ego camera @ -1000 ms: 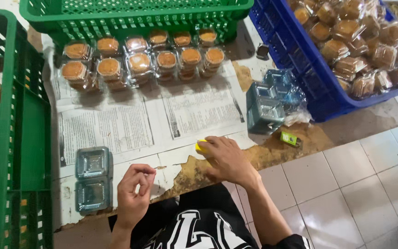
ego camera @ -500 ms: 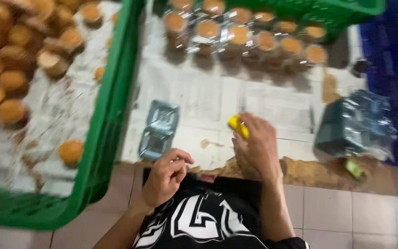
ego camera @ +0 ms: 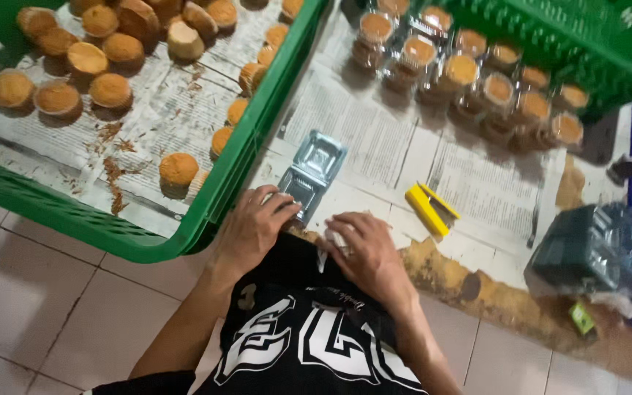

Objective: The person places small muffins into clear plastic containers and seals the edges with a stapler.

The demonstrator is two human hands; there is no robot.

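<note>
Your left hand [ego camera: 251,228] rests open-fingered on the thin, probably flimsy clear plastic clamshell [ego camera: 313,174] on the newspaper beside the green crate [ego camera: 254,139], so hold its rim lightly, while your right hand [ego camera: 366,252] pinches something small I can't identify.

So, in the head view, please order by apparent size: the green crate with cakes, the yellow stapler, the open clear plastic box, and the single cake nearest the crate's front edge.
1. Green crate, by far the largest.
2. Clear plastic box.
3. Yellow stapler and the single cake look similar, so I do not rank them.
</note>
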